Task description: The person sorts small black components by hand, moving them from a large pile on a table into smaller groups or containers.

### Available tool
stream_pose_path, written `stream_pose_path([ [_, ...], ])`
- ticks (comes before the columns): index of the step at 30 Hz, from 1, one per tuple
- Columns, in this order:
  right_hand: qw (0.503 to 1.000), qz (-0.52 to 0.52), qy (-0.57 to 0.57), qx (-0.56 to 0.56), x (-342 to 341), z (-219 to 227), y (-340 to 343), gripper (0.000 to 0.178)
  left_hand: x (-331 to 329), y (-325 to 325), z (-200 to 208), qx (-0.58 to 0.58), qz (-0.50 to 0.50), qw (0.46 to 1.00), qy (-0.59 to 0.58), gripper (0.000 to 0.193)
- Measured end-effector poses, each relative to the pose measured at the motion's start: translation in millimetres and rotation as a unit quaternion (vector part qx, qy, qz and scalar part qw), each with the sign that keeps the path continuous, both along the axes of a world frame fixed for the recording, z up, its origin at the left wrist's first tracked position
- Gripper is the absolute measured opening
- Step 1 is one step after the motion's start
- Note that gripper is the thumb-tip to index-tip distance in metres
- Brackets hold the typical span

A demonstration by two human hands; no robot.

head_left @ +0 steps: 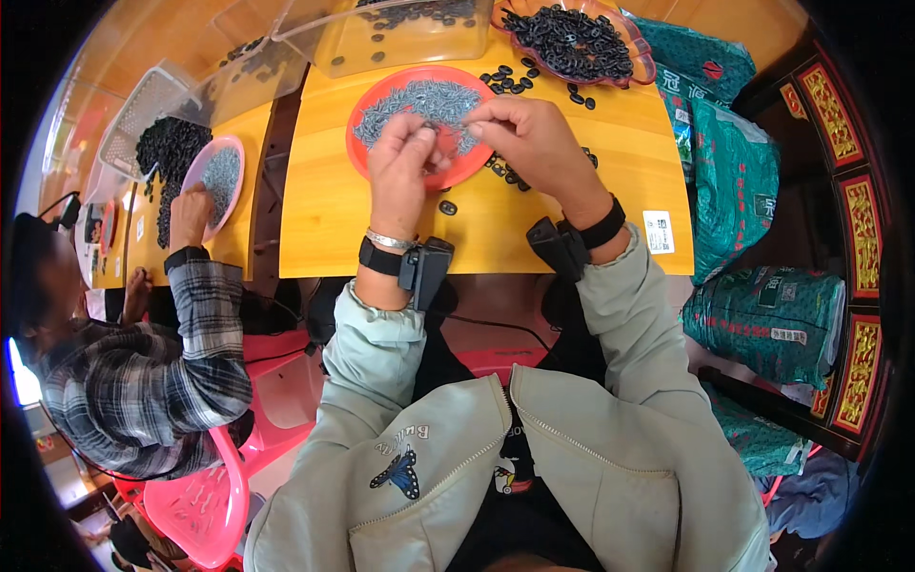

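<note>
My left hand (396,172) and my right hand (534,138) are raised close together over a red round bowl (355,153) on the yellow wooden table (329,234). Thumb and forefinger are pinched together on each; whatever is between them is too small to make out. Many small, thin grey metal pieces (419,95), screw-like in shape, fill the bowl. Small black oval parts (506,80) with holes lie loose beside it, some partly hidden under my right hand. One more black oval part (447,207) lies nearer the table's front edge.
A scalloped reddish bowl (644,69) heaped with black parts stands at the back right. Behind the red bowl is a clear plastic bin (410,48). Green bags (729,191) line the right side. To the left, a person in a plaid sleeve (212,305) reaches into a pink bowl (235,195).
</note>
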State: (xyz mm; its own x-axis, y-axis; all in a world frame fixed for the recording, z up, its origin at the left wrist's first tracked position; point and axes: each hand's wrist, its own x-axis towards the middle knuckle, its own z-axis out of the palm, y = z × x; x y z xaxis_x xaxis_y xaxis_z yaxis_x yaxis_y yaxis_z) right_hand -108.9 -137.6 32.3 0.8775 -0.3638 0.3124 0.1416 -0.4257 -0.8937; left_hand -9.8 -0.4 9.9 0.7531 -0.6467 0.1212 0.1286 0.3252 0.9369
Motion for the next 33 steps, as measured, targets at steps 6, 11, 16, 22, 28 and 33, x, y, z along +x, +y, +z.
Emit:
stream_pose_path([
  [6, 0.958, -0.083, -0.002, -0.275, 5, -19, -11, 0.012, 25, 10, -4, -0.064, 0.073, 0.995, 0.017, 0.009],
  [11, 0.927, -0.074, 0.017, -0.367, 15, -23, 5, 0.012, 30, 13, -4, -0.057, 0.090, 0.994, 0.029, 0.010],
  [16, 0.911, -0.044, 0.053, -0.406, 28, -26, 5, 0.013, 30, 7, -3, -0.052, 0.103, 0.992, 0.048, 0.009],
  [22, 0.893, -0.043, 0.117, -0.433, 43, -19, 12, 0.013, 33, 7, -2, -0.051, 0.104, 0.992, 0.046, 0.010],
  [28, 0.887, -0.046, 0.128, -0.442, 57, -27, 11, 0.013, 32, 7, -1, -0.065, 0.093, 0.992, 0.051, 0.010],
  [33, 0.864, -0.008, 0.198, -0.462, 67, -24, 11, 0.013, 36, 8, -2, -0.062, 0.094, 0.992, 0.059, 0.009],
])
